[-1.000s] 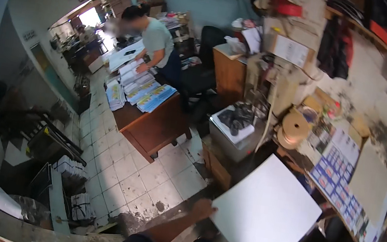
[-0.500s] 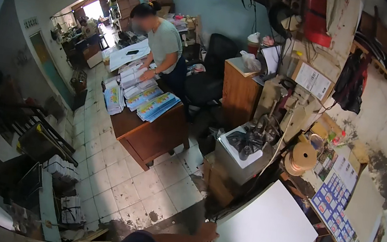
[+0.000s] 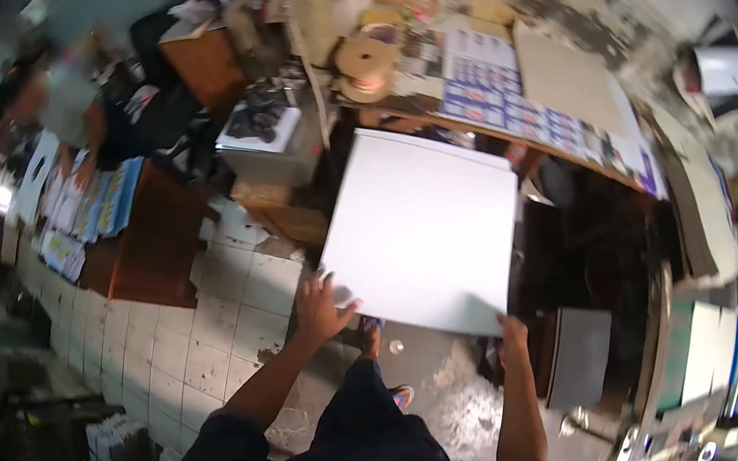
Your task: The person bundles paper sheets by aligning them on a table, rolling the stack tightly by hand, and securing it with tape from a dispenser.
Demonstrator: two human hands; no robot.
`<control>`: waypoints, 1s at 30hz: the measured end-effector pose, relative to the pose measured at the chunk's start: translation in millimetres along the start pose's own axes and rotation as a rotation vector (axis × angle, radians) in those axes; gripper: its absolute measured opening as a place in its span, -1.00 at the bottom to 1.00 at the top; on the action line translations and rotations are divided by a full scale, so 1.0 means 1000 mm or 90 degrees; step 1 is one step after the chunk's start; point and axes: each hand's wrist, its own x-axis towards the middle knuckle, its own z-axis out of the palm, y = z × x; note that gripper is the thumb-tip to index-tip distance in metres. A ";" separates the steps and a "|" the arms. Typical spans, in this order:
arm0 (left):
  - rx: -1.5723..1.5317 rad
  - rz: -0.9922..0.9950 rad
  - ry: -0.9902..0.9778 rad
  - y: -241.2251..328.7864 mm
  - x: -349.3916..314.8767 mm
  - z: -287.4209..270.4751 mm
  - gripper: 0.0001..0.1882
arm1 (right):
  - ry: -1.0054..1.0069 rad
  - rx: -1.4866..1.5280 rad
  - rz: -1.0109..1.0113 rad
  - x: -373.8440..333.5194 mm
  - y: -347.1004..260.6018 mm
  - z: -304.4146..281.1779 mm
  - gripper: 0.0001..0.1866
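Note:
A large white sheet (image 3: 424,229), perhaps more than one layer, lies flat and level in front of me at about waist height. My left hand (image 3: 325,310) grips its near left corner, thumb on top and the other fingers along the side edge. At the near right corner my right hand (image 3: 513,338) is closed on the sheet, its fingertips partly hidden below. A soft shadow falls on the white surface beside the right hand. What bears the sheet from beneath is hidden.
Beyond the sheet runs a workbench with printed blue-and-white sheets (image 3: 502,109), a grey-brown board (image 3: 569,74) and a spool (image 3: 365,68). A brown desk (image 3: 163,238) with paper stacks stands at left, a person beside it. At right is a worktable with green and white panels (image 3: 702,352).
My view has swung to the right, so the sheet now sits squarely ahead and the desk far left. My right hand has come into view at the sheet's near right corner.

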 end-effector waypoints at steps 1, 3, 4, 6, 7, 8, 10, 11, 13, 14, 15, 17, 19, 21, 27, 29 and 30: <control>0.005 0.140 0.045 0.012 -0.009 -0.005 -0.32 | 0.017 -0.053 0.005 -0.005 -0.008 0.007 -0.69; 0.008 0.354 0.018 0.027 -0.020 0.000 -0.47 | 0.053 -0.026 0.054 -0.021 -0.028 0.022 -0.63; 0.091 0.381 0.094 0.028 -0.017 0.015 -0.58 | 0.033 -0.032 0.044 -0.022 -0.031 0.020 -0.58; 0.099 0.406 0.099 0.039 -0.001 0.025 -0.62 | 0.017 -0.048 0.016 -0.016 -0.031 0.000 -0.49; 0.104 0.409 0.097 0.041 0.002 0.030 -0.63 | 0.077 -0.227 -0.059 -0.018 -0.024 -0.007 -0.43; 0.083 0.429 0.131 0.051 0.009 0.024 -0.72 | 0.140 -0.409 -0.135 -0.020 -0.022 -0.013 -0.37; 0.048 0.428 0.132 0.050 0.012 0.004 -0.73 | 0.275 -0.697 -0.424 -0.055 -0.025 0.019 -0.29; 0.048 0.415 0.135 0.037 0.013 -0.015 -0.74 | 0.354 -0.780 -0.654 -0.107 -0.043 0.058 -0.27; 0.028 0.403 0.167 0.044 0.026 -0.034 -0.75 | 0.212 -0.760 -0.935 -0.146 -0.064 0.085 -0.38; -0.003 0.396 0.176 0.053 0.039 -0.038 -0.75 | 0.177 -0.748 -0.910 -0.138 -0.065 0.085 -0.44; -0.033 0.387 0.185 0.061 0.052 -0.041 -0.75 | 0.141 -0.734 -0.885 -0.124 -0.066 0.087 -0.50; -0.049 0.374 0.191 0.064 0.080 -0.052 -0.73 | 0.087 -0.732 -0.882 -0.106 -0.093 0.098 -0.59; -0.036 0.381 0.179 0.068 0.121 -0.060 -0.73 | 0.065 -0.779 -0.898 -0.088 -0.144 0.101 -0.64; -0.040 0.372 0.086 0.071 0.176 -0.066 -0.66 | 0.045 -0.738 -0.959 -0.059 -0.192 0.119 -0.56; -0.004 0.223 -0.117 0.050 0.269 0.001 -0.40 | -0.031 -0.830 -0.782 0.041 -0.239 0.179 -0.28; -0.011 0.212 -0.176 0.045 0.270 0.023 -0.39 | -0.062 -0.849 -0.701 0.059 -0.215 0.185 -0.28; -0.013 0.222 -0.191 0.042 0.263 0.030 -0.41 | -0.059 -0.858 -0.688 0.060 -0.203 0.182 -0.31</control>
